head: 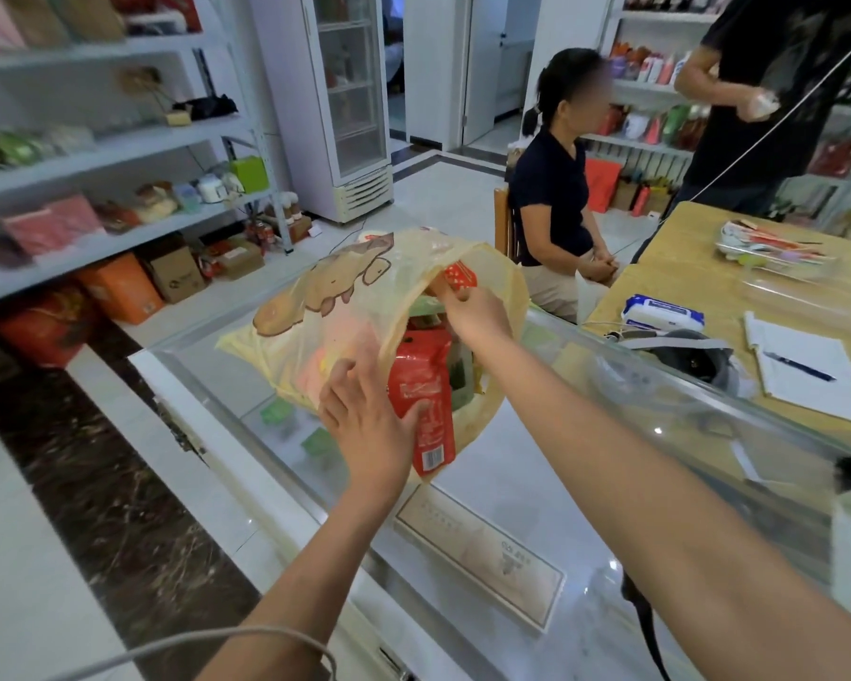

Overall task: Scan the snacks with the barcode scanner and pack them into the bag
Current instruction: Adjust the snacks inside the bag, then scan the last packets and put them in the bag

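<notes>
The red snack pack [426,400] stood half inside the thin yellow bag [335,297] on the glass counter [512,489]. It looked light and slick, best gripped by its flat sides. The left hand [364,420] pressed spread fingers against the bag's wall, thumb on the pack, and the right hand [472,314] pinched the floppy rim.

Bright, even indoor light – glare spots on the glass counter [659,430], motion blur, wide-angle bending at edges.
</notes>
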